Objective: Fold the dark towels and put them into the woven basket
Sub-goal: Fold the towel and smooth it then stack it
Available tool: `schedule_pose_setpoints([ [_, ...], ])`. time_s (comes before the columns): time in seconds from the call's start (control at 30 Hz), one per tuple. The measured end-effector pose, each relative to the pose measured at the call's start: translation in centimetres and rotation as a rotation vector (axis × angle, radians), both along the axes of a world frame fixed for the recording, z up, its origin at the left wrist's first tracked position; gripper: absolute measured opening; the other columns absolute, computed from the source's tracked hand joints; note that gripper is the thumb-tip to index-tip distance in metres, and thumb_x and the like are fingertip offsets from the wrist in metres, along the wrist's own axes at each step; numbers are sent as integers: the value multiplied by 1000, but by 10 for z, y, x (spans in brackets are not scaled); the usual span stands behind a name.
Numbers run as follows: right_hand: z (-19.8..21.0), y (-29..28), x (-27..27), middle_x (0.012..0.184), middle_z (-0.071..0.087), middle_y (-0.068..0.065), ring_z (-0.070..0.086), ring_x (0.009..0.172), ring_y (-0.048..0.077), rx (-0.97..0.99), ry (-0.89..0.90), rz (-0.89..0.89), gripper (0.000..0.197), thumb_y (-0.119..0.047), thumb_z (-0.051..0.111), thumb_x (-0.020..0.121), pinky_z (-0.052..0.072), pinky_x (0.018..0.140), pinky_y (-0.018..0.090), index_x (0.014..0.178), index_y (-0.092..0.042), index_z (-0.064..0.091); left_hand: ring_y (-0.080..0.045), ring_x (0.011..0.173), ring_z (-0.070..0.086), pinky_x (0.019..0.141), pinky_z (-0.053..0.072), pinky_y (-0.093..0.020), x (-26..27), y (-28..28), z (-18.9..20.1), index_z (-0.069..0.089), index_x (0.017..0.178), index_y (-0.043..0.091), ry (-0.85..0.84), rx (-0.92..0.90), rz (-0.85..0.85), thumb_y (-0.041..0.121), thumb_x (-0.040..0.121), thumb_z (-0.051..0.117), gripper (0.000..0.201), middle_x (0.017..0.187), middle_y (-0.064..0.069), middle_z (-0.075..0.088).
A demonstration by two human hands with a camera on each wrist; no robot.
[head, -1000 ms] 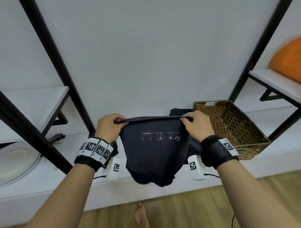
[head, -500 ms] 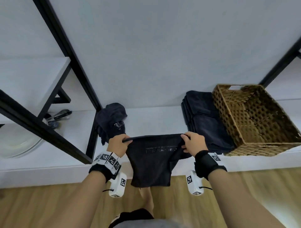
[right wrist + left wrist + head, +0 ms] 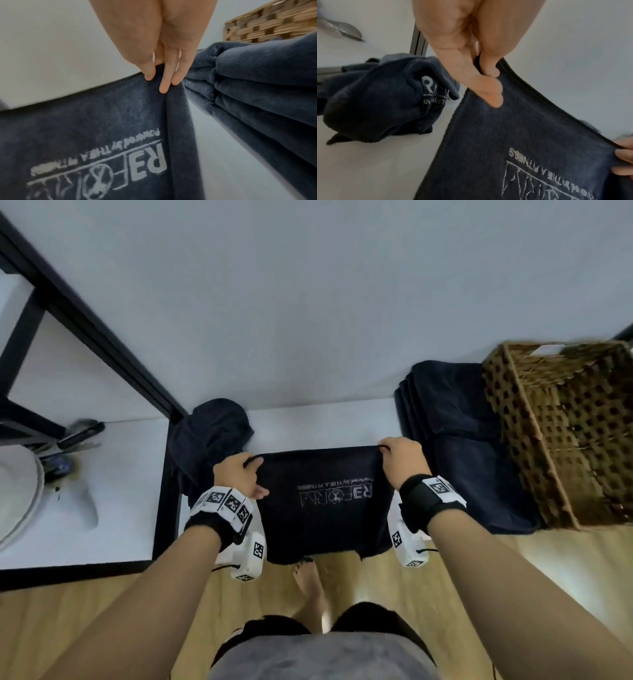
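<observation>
White shelving (image 3: 130, 474) ran along a pale wall above a wooden floor (image 3: 68, 628). We held a dark towel (image 3: 325, 508) stretched between us and the shelf, our left hand (image 3: 236, 475) pinching its top left corner and our right hand (image 3: 402, 462) pinching the top right, the printed logo facing us upside down. Left of it a crumpled towel (image 3: 212, 433) lay on the shelf; to the right a stack of folded towels (image 3: 462, 440) sat touching the woven basket (image 3: 565, 433).

Bare forearms, black wrist straps (image 3: 423, 501) bearing white tag blocks (image 3: 226, 503) — cabled white camera units (image 3: 249, 556) hang below
</observation>
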State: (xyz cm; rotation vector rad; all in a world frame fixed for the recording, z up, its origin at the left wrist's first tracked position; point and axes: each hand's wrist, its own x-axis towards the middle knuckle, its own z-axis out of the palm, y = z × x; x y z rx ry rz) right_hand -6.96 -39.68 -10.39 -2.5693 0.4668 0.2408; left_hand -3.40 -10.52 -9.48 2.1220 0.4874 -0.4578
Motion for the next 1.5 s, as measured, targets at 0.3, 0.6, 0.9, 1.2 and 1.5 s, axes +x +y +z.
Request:
schedule_pose_setpoints([
  [0.3,-64,9,28,140,48,17,48,126,31,110,154,43,38,-6,50,97,37,104,31,134,-8,54,-42,78,68,54,60,-37,43,-11,-66,57,120,0,166,-215,195,6,99,53,23,110,-29,60],
  [0.6,-81,30,-48,139,42,6,46,125,24,32,196,214,43,-10,54,93,46,101,33,136,-12,50,-43,78,70,52,59,-41,66,-20,-104,59,105,-7,225,-121,195,8,99,54,17,80,-20,60],
  [0.9,-99,30,-69,162,9,9,21,142,27,-81,370,199,71,-21,56,93,36,111,38,154,-18,20,-26,84,70,67,61,-33,31,-24,-100,52,126,9,-48,-11,121,4,90,65,38,125,-10,55],
  [1.2,-107,28,-73,163,7,8,18,145,27,-113,336,209,73,-28,55,93,36,111,39,155,-19,18,-28,136,34,110,37,-38,-62,-26,-116,34,148,19,27,597,-797,40,73,81,91,149,-11,29],
  [1.5,-117,8,-35,164,2,10,4,150,28,-38,275,146,63,-30,50,91,17,121,41,150,-30,27,-25,150,-7,121,6,-48,-22,-18,-132,1,154,35,116,660,-849,49,76,75,108,162,-3,-16],
])
